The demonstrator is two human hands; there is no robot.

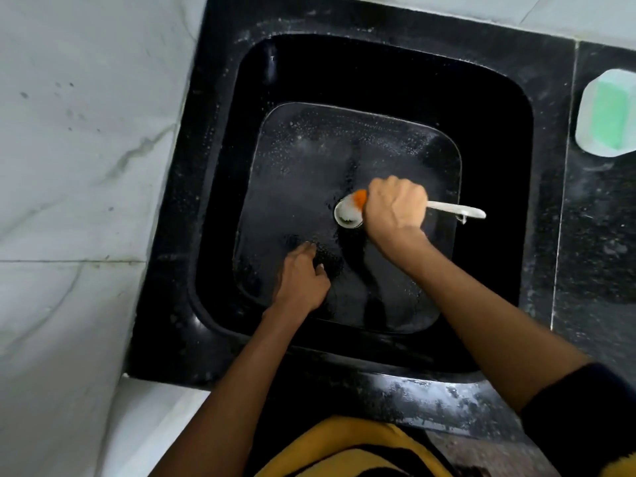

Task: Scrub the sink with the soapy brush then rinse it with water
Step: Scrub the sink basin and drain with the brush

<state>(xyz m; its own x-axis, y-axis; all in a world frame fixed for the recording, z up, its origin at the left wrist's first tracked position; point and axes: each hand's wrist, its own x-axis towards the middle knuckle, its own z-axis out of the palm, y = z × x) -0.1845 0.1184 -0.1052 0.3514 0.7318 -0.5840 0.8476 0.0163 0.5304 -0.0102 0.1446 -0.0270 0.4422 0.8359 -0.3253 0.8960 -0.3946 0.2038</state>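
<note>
- Right hand (395, 208) clenched round the white brush (454, 210), head at the drain.
- Left hand (301, 280) flat, released, on the black sink (213, 187) floor (beaded wet).
- Scrubbing underway; next, likely walls and corners, then rinse.

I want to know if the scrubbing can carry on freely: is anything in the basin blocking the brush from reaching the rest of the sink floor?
Only the left hand, resting on the sink floor near the front-left; the brush, gripped by the right hand, has an otherwise bare basin.
</note>
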